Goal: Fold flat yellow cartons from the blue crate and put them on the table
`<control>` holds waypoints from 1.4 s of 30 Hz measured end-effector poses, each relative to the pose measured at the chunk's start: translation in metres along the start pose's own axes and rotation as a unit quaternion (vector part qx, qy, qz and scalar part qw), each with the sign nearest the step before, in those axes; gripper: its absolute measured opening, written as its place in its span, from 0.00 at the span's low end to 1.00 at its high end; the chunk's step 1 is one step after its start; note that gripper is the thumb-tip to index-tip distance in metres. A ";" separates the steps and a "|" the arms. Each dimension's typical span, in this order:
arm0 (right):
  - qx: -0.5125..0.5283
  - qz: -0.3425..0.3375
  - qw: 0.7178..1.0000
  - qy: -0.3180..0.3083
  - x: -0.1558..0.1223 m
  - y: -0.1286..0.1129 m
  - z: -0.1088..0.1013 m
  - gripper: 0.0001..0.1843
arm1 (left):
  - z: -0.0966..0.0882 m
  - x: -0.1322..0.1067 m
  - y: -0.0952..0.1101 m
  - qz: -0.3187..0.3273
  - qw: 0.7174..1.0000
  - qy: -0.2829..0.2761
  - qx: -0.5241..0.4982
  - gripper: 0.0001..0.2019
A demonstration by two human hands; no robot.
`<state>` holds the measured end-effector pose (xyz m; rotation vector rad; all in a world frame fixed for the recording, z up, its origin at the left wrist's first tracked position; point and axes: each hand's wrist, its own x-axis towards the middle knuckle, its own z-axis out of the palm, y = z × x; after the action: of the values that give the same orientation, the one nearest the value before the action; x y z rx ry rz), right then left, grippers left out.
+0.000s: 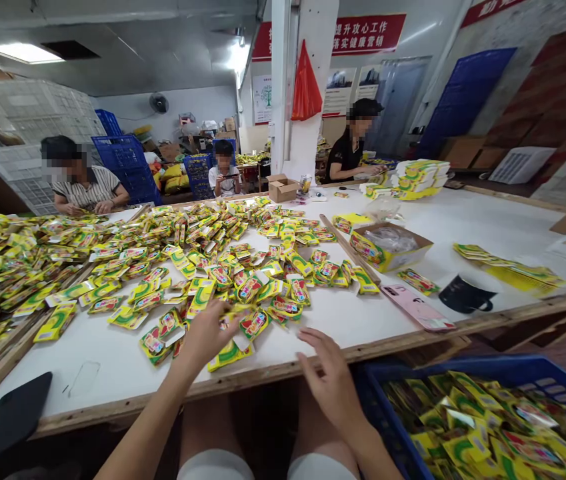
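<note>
At the near edge of the white table, my left hand [210, 335] is closed with its fingertips on a small yellow-and-green box [237, 311], which is slightly blurred and partly hidden by the fingers. More of these printed boxes [256, 325] lie just beyond and beside it, some with white end flaps sticking out. My right hand [327, 368] hovers over the table edge to the right, fingers apart and nothing in them. A wide heap of the same boxes [203, 227] spreads across the table and away to the left.
A blue crate [387, 407] full of yellow boxes stands low at right. On the table are a pink phone [417, 308], a black mug [465, 295], an open carton [415, 252] and a dark flat object [15, 407]. Wooden strips edge and divide the tabletop. Three people sit beyond.
</note>
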<state>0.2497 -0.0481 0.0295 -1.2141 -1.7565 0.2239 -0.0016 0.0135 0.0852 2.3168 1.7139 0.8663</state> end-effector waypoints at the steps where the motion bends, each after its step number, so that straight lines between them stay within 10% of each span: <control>1: 0.024 -0.020 0.999 -0.027 0.007 -0.007 0.012 0.17 | 0.004 0.001 0.012 0.007 0.999 -0.038 -0.025 0.11; 4: 0.112 0.004 0.991 -0.071 0.019 -0.007 0.040 0.18 | 0.032 0.000 0.032 -0.010 0.986 -0.103 -0.134 0.12; 13: 0.300 0.165 0.939 -0.031 0.010 0.041 0.062 0.17 | 0.116 -0.027 0.019 -0.084 0.878 0.011 -0.470 0.17; 26: 0.270 0.118 0.940 -0.170 0.035 0.047 0.052 0.11 | 0.101 -0.017 0.009 -0.025 0.911 -0.092 -0.400 0.10; 34: 0.280 0.116 0.949 -0.092 0.049 0.043 0.061 0.10 | 0.108 -0.024 0.024 -0.026 0.893 0.031 -0.449 0.14; 42: 0.222 0.067 0.968 -0.101 0.039 0.028 0.051 0.08 | 0.102 -0.028 0.026 -0.055 0.913 0.032 -0.403 0.10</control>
<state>0.2259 0.0148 0.0087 -1.0035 -1.6754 0.8009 0.0678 0.0022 0.0016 1.6296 1.1481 1.3153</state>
